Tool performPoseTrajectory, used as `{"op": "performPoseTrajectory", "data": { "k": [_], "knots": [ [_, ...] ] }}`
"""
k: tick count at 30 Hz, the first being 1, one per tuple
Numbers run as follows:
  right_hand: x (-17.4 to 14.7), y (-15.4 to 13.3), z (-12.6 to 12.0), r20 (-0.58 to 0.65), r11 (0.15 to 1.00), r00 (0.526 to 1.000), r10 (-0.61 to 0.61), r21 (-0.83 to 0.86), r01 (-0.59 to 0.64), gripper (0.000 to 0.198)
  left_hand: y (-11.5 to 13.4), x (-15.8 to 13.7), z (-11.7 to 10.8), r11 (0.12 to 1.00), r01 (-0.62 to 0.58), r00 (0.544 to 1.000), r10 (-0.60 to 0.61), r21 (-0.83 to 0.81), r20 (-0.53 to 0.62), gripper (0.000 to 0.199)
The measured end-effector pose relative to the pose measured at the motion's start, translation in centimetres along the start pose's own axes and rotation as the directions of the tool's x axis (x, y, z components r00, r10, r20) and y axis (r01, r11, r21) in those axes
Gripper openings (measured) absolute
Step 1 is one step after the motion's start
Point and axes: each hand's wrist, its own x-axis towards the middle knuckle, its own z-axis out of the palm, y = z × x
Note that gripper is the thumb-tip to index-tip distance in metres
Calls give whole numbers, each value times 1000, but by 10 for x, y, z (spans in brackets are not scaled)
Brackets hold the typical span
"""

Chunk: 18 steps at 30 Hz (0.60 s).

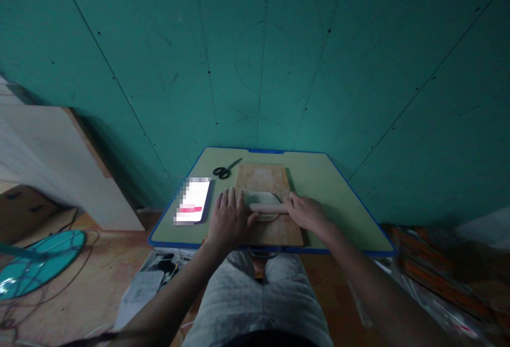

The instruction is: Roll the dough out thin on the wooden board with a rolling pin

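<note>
A flat, pale sheet of dough [261,197] lies on a wooden cutting board [263,174]. Across the dough runs a light wooden rolling pin [268,209]. My right hand [305,211] is closed around the pin's right end. At the dough's left side, my left hand [231,217] lies flat with its fingers stretched away from me and its thumb out beside the pin's left end. I cannot tell whether the pin's left tip goes under this hand. The dough's left edge is hidden by the hand.
The board rests on a small pale green table [338,198] with a blue rim. Black-handled scissors [225,170] lie behind my left hand, and a lit phone or tablet [193,201] lies left of it. A green wall [263,60] rises directly behind.
</note>
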Motion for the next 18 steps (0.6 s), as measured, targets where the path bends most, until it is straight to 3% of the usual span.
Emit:
{"op": "performPoseTrajectory", "data": {
  "k": [4, 8, 10, 14, 18],
  "knots": [
    [3, 1, 1, -30, 1000, 999, -18, 6, 18, 34, -9, 22, 4, 999, 3, 996, 1, -40, 92, 71],
    [5, -2, 8, -107, 972, 977, 184, 166, -165, 32, -14, 43, 7, 995, 11, 991, 2, -102, 132, 59],
    [5, -4, 14, -156, 952, 958, 240, 231, -201, 33, -14, 53, 8, 991, 8, 992, 9, -136, 126, 51],
    [5, -3, 23, -236, 953, 945, 225, 257, -162, 33, -13, 72, 13, 979, -15, 991, 42, -205, 127, 37],
    [8, 2, 25, -257, 959, 940, 223, 231, -164, 34, -14, 90, 14, 976, -139, 967, 171, -168, 190, 29]
  ]
}}
